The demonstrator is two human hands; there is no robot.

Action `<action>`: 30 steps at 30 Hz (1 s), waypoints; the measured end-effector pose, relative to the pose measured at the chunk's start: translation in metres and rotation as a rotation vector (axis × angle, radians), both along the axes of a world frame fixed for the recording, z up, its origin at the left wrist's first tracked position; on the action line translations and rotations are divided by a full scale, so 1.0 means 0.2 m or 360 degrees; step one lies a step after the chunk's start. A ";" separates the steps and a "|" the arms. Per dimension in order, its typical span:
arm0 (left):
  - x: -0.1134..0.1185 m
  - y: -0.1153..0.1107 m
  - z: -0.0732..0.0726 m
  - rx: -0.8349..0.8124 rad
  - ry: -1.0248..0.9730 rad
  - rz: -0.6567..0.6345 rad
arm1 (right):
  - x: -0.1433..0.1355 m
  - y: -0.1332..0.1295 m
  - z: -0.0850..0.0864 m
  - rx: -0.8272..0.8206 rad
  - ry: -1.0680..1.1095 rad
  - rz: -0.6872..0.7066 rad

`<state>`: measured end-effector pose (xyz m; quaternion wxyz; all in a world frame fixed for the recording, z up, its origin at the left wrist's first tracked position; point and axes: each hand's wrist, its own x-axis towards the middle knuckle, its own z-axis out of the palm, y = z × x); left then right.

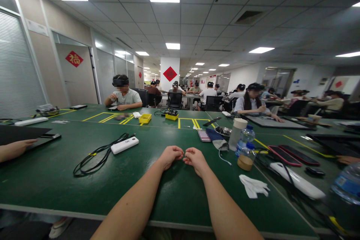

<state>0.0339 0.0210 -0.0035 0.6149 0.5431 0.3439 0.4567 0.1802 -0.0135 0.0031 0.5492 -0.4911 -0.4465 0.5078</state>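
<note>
As we face across the green tabletop (180,204), our left hand (170,157) and right hand (196,160) sit just beside each other, fingers curled in and tips drawn together — whether they pinch anything tiny, we cannot tell. From them, we see the white power bank (125,145) at nine o'clock, a black cable (92,154) looped beyond it, blue-capped bottles (247,135) at three — and a white glove (253,186) towards four.

The wearer's two hands (171,156) (196,160), two yellow trays (144,121) (171,117) and three bottles (247,137) (250,152) (347,183) (one cropped) show.
</note>
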 end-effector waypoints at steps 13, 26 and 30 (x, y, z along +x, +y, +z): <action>0.00 0.00 -0.02 0.0119 0.0016 0.0014 | 0.00 -0.01 0.02 -0.0033 0.0000 0.0050; 0.00 0.00 0.00 -0.0015 -0.0012 -0.0021 | 0.02 0.02 -0.01 -0.0074 0.0137 0.0057; 0.00 -0.01 0.01 -0.0045 -0.0029 -0.0032 | 0.02 0.02 -0.01 -0.0070 0.0118 0.0068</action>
